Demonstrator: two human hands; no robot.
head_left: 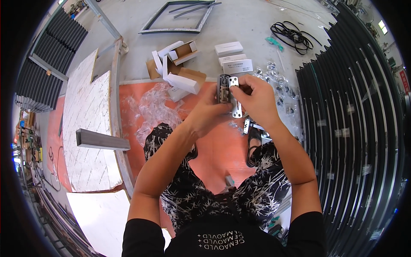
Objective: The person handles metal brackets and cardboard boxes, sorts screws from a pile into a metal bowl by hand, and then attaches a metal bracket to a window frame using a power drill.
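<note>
My left hand [204, 103] is closed round a dark, oblong metal fitting [223, 88] with a recessed face and screw holes. Beside it, my right hand [259, 98] pinches a narrow silver metal plate [236, 112] with holes at its ends. The two pieces lie side by side and upright, close against each other; whether they are joined I cannot tell. Below my right hand, a small silver part with holes [246, 126] lies near my foot. Several small clear bags of hardware [280, 85] are spread to the right of my hands.
Opened white cardboard boxes [183, 82] and crumpled clear plastic [156, 107] lie ahead to the left. White boxes [237, 65] sit beyond my hands. Dark profiles [355, 128] stand stacked at right; a metal frame rack [115, 90] stands at left. A black cable coil [293, 36] lies farther off.
</note>
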